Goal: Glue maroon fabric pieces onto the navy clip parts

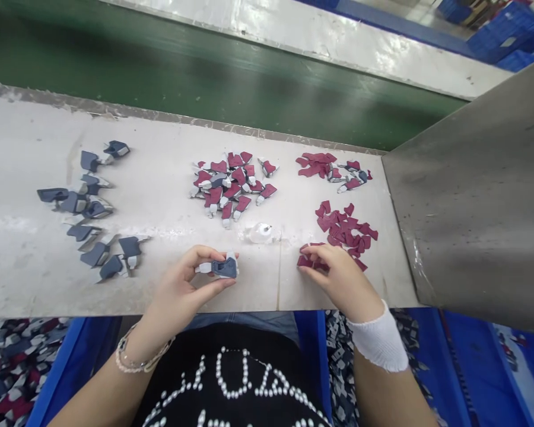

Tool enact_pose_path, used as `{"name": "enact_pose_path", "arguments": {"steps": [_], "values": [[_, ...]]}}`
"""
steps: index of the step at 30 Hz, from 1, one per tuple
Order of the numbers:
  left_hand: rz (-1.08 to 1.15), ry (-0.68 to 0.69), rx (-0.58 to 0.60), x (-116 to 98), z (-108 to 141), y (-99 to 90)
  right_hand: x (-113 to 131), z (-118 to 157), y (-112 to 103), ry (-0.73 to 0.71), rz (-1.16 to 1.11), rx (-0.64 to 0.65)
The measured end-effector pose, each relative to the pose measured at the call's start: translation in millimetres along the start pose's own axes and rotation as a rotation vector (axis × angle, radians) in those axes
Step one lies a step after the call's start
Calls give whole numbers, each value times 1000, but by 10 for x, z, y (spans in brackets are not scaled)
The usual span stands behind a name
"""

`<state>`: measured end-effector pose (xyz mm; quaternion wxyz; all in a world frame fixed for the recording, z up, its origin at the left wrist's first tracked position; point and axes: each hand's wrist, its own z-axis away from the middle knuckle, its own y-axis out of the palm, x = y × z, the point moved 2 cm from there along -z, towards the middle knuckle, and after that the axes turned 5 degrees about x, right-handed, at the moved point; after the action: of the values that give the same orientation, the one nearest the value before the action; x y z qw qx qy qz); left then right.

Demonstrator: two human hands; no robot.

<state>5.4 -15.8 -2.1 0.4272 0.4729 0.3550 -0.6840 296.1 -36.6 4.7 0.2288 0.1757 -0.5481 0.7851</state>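
My left hand (184,281) is closed on a small dark grey-blue and white plastic part (225,268), gripped between thumb and fingers just above the table. Over the near edge of a heap of flat maroon pieces (345,228), my right hand (338,276) has its thumb and fingers round a maroon piece (303,261). Its fingers partly cover other maroon bits beneath. Between and beyond the hands lies a small clear bottle with a dark tip (260,232). A pile of white parts with maroon faces (231,187) sits farther back.
Loose grey-blue parts (95,255) are scattered on the left of the white table (169,154). More maroon pieces (314,163) lie at the back right. A metal panel (471,196) rises on the right; a green belt (204,89) runs behind. Full blue bins (56,373) stand below.
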Motion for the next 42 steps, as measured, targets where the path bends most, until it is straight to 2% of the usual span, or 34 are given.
{"name": "enact_pose_path", "arguments": {"steps": [5,13,18,22,26,29,33,35,38,42], "values": [[-11,34,52,-28,31,25,14,-81,154,-20,21,44],[19,19,-22,18,119,22,14,-84,49,-26,48,25],[-26,23,29,17,109,39,10,-165,41,-52,68,75],[-35,16,28,-3,104,48,89,-180,11,-121,48,147],[-16,5,10,56,95,80,272,-52,-28,-178,42,178],[-18,3,-18,133,76,128,497,107,-36,-255,-109,219],[7,34,-93,189,59,211,797,252,16,-391,-492,399],[24,47,-124,191,58,247,892,272,71,-451,-582,462],[43,105,-150,175,60,274,951,264,166,-474,-551,428],[41,187,-154,158,61,271,920,227,247,-328,-563,329]]}}
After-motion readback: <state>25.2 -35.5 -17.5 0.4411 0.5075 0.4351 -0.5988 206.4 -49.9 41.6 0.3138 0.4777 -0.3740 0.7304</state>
